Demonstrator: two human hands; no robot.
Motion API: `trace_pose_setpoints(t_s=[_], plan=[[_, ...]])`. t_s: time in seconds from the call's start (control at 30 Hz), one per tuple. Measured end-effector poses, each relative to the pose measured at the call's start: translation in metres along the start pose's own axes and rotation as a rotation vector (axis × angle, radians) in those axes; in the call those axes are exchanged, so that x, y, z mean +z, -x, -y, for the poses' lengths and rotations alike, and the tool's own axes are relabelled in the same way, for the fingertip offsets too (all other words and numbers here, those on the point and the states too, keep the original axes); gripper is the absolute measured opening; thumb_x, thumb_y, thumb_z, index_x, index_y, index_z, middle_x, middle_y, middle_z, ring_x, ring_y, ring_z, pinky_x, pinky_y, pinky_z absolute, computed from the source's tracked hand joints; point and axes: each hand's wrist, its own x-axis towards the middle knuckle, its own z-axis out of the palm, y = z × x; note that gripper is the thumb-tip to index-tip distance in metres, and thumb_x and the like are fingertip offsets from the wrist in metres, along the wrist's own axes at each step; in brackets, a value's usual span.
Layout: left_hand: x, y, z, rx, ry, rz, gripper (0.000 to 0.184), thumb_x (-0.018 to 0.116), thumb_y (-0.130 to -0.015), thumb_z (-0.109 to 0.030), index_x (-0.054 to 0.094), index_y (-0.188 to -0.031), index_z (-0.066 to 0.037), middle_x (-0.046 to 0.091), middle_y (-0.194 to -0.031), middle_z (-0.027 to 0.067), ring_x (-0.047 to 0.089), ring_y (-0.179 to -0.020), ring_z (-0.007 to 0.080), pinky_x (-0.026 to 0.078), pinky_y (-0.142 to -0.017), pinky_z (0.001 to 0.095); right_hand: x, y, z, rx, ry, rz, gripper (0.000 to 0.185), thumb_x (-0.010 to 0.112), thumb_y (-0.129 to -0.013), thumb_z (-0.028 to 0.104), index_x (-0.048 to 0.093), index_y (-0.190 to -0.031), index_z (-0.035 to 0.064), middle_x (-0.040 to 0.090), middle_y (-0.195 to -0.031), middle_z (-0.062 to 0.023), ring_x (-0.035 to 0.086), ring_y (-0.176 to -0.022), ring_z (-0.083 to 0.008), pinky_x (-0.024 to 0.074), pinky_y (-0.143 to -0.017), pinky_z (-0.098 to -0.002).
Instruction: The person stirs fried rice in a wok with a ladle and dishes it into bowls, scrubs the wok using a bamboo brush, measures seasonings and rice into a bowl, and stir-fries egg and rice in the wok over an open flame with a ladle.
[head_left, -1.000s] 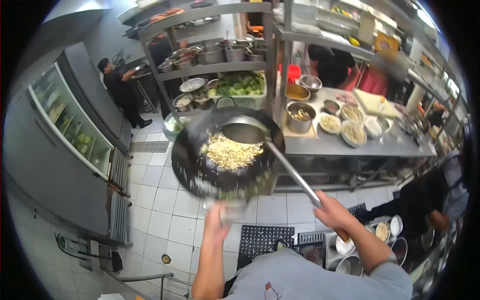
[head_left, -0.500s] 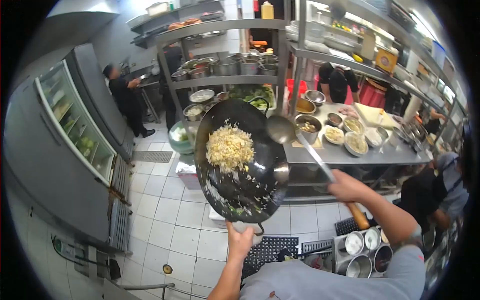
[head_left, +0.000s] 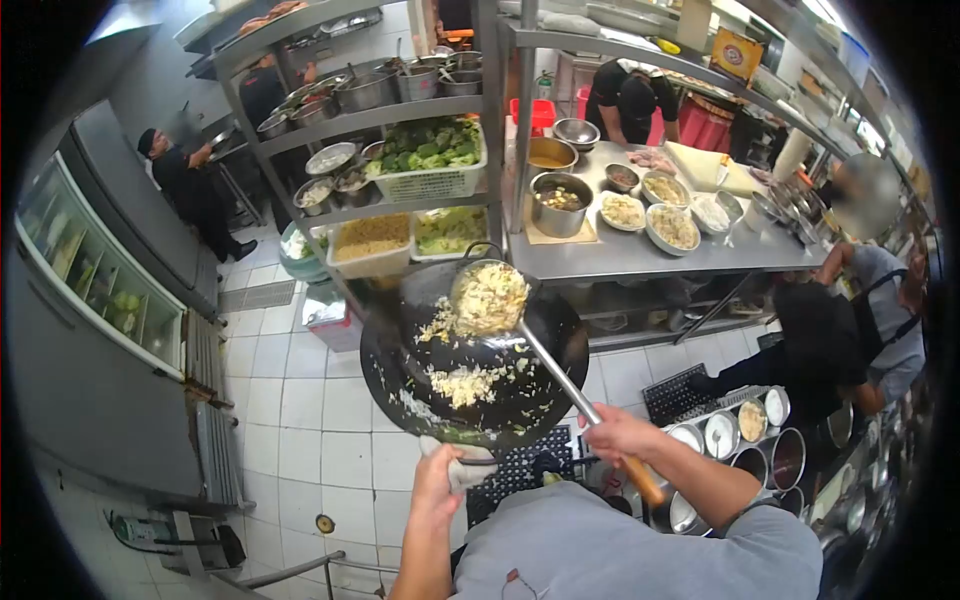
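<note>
Ladle [head_left: 548, 362] slants forward-left over the wok [head_left: 400, 370], right hand [head_left: 622, 437] gripping its handle, left hand [head_left: 435, 485] clutching cloth [head_left: 462, 470].

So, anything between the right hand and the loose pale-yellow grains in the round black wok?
Just the wok's rim; the long steel ladle, gripped by the right hand, crosses over it. Nothing else visible stands between hand and grains.

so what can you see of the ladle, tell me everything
The ladle is long, with a round bowl, a shiny, metal-looking shaft and an orange-brown grip that looks wooden. It slants from the bowl, over the far part of the dark wok, back towards the person. The bowl is heaped with pale yellow and white grainy food. The right hand holds it around where shaft meets grip. Whether the bowl touches the wok is unclear.
</note>
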Motion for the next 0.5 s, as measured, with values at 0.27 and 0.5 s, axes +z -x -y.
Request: trace_pose_setpoints(t_s=[0.27, 0.5], plan=[[0.076, -0.03, 0.023, -0.019, -0.064, 0.068, 0.03, 0.051, -0.074, -0.006, 0.054, -0.101, 0.006, 0.063, -0.094, 0.0187, 0.065, -0.083, 0.0327, 0.056, -0.075, 0.0446, -0.097, 0.044, 0.051, 0.132, -0.83, 0.127, 0.002, 0.042, -0.092, 0.008, 0.041, -0.09, 0.0083, 0.035, -0.058, 0.0082, 0.033, -0.038, -0.0002, 0.0242, -0.032, -0.0189], [0.138, -0.066, 0.022, -0.12, -0.075, 0.149, 0.029, 0.051, -0.075, -0.008, 0.055, -0.101, 0.005, 0.063, -0.097, 0.0187, 0.064, -0.087, 0.0337, 0.054, -0.079, 0.0486, -0.177, 0.066, 0.109, -0.18, -1.088, 0.18, 0.009, 0.042, -0.09, 0.009, 0.046, -0.093, 0.0013, 0.039, -0.058, 0.0078, 0.036, -0.037, -0.0008, 0.0254, -0.031, -0.0191]])
